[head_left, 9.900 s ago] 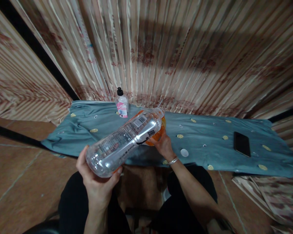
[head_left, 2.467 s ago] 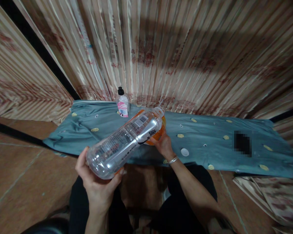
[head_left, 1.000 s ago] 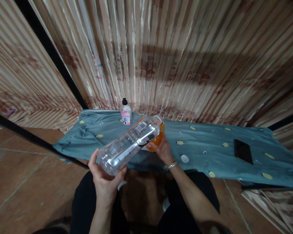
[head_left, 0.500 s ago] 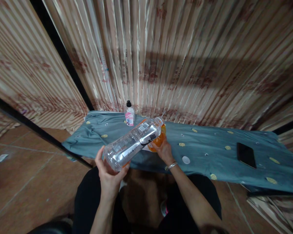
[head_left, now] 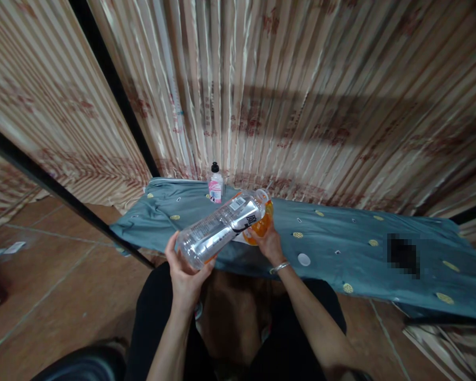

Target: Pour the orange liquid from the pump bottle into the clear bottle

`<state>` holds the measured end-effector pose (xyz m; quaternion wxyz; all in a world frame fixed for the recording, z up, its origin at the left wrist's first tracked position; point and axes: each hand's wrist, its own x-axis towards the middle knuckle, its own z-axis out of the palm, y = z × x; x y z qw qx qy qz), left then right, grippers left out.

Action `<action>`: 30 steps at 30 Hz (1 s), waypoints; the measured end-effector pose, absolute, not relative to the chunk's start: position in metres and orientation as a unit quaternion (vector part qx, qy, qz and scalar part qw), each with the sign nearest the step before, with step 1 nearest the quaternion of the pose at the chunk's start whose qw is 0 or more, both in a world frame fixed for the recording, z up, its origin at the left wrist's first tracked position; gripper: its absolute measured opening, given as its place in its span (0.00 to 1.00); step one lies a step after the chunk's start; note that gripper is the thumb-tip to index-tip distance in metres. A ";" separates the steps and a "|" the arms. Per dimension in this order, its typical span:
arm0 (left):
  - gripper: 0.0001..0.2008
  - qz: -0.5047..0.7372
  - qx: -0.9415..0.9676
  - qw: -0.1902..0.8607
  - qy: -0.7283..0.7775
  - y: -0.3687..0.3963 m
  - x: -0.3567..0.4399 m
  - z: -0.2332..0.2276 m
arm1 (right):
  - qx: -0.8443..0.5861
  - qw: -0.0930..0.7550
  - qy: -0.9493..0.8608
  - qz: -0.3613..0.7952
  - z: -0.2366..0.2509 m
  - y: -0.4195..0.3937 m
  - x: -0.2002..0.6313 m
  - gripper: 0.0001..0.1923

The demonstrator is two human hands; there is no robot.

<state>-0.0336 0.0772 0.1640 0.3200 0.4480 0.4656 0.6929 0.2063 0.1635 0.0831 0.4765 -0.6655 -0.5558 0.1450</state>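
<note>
A large clear bottle is held tilted, its base gripped by the left hand on the near side, its neck pointed far and right. The neck is met at an orange cup, which is grasped from below by the right hand. Compared with a moment ago, the hands and bottle have kept the same pose; only the view has shifted, so the pouring position seems unchanged. A small pink bottle and a white cap lie on the blue cloth.
</note>
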 end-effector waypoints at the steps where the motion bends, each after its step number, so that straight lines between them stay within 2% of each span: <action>1: 0.51 0.695 0.447 0.321 0.464 0.077 -0.033 0.164 | -0.668 0.474 -0.555 0.147 0.084 0.163 0.206 0.45; 7: 0.52 0.702 0.439 0.335 0.449 0.080 -0.030 0.157 | -0.658 0.486 -0.559 0.136 0.085 0.163 0.206 0.41; 11: 0.51 0.706 0.439 0.335 0.443 0.079 -0.029 0.157 | -0.664 0.479 -0.558 0.134 0.084 0.165 0.207 0.42; 17: 0.49 0.710 0.437 0.340 0.436 0.075 -0.027 0.163 | -0.667 0.473 -0.549 0.175 0.089 0.162 0.207 0.40; 25: 0.49 0.702 0.436 0.338 0.451 0.070 -0.029 0.163 | -0.675 0.472 -0.543 0.164 0.088 0.162 0.206 0.47; 30: 0.50 0.684 0.446 0.344 0.464 0.065 -0.033 0.164 | -0.676 0.470 -0.549 0.146 0.084 0.161 0.205 0.47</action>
